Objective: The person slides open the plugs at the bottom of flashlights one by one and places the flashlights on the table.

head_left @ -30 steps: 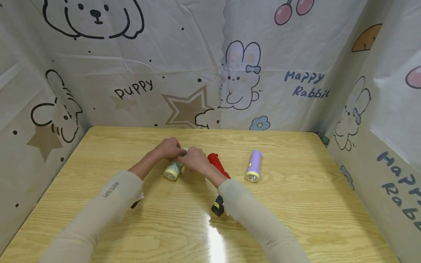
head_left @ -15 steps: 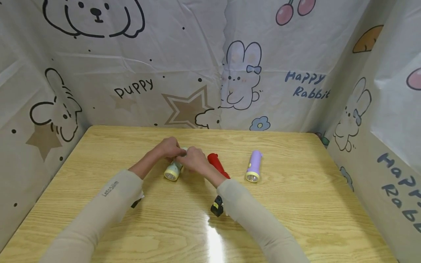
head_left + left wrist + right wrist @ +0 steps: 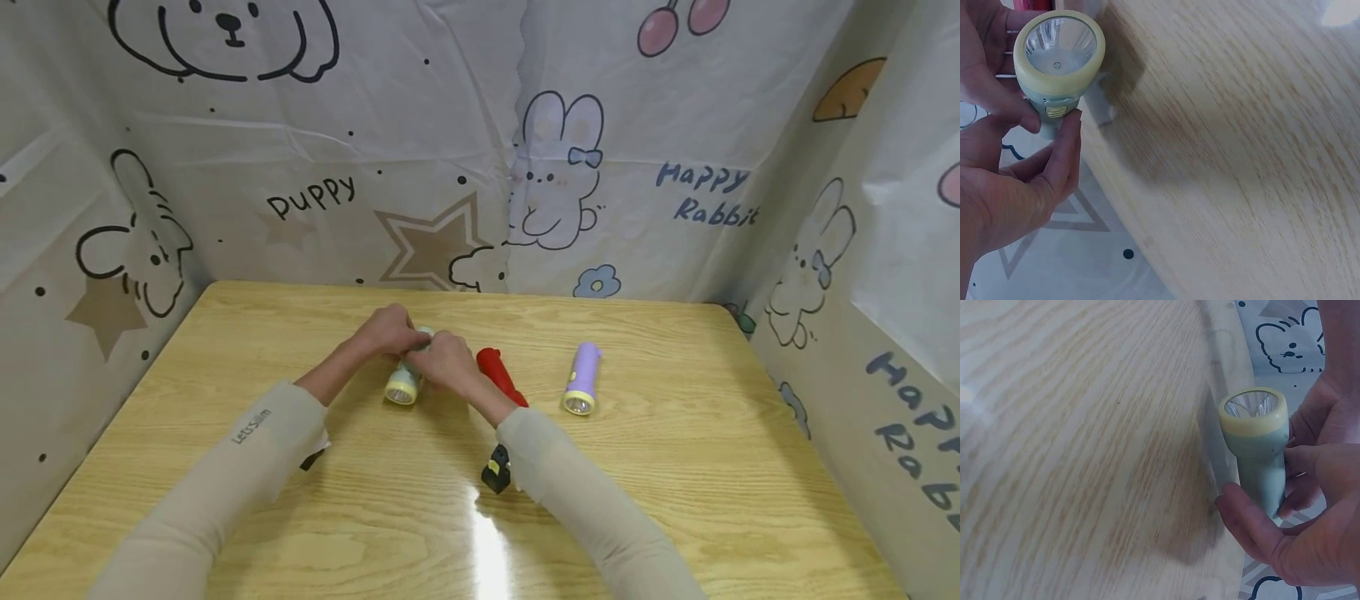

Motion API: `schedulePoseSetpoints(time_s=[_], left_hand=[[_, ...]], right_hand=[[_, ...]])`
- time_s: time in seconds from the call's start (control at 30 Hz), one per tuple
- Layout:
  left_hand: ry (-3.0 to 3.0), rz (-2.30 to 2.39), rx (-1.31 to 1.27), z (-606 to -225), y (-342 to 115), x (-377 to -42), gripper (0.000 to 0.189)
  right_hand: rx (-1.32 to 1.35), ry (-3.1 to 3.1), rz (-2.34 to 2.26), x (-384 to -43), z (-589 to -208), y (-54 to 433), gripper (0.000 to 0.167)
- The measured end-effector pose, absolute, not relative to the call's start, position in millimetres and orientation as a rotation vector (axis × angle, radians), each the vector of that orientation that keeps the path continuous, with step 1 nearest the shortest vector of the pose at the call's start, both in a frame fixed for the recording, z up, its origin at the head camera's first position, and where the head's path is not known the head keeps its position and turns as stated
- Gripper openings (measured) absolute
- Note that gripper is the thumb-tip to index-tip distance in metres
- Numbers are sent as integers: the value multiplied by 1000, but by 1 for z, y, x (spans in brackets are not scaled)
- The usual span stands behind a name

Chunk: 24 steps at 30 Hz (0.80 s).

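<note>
Both hands hold a pale green flashlight (image 3: 402, 386) with a cream-yellow head, at the left-middle of the table in the head view. My left hand (image 3: 392, 331) pinches its body between thumb and fingers, just below the yellow switch (image 3: 1057, 112) seen in the left wrist view. From the other side, my right hand (image 3: 447, 360) has its thumb and fingers around the body, as the right wrist view shows. The flashlight's lens (image 3: 1060, 47) faces back toward the person. Its tail end is mostly hidden by the hands in the head view.
Right of the hands lies a red flashlight (image 3: 497, 373), partly behind the right wrist. A purple flashlight (image 3: 582, 377) lies farther right. A black object with a yellow part (image 3: 495, 472) sits by the right sleeve. Another dark piece (image 3: 313, 457) shows beside the left sleeve. Printed cloth (image 3: 637, 125) surrounds the table.
The green flashlight has shifted slightly right and away from the person, both hands keeping hold of it. The head view has also shifted a little. The other flashlights stay put.
</note>
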State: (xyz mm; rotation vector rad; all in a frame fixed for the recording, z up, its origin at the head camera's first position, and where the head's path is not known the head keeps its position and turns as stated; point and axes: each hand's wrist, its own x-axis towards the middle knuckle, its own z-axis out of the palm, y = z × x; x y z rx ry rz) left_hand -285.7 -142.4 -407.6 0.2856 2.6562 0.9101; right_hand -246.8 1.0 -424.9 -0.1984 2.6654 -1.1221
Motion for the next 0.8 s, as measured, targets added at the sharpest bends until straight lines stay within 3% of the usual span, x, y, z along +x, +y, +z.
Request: schedulePoseSetpoints(time_s=[0.27, 0.57, 0.8], left_hand=[[2711, 923, 302, -404, -138, -283, 47], [2792, 947, 261, -400, -132, -280, 48], [2816, 969, 264, -401, -130, -280, 47]], right_hand=[[-247, 2688, -1177, -249, -424, 3, 32], [-232, 2711, -1240, -250, -420, 4, 24], [-203, 2731, -1215, -251, -416, 5, 29]])
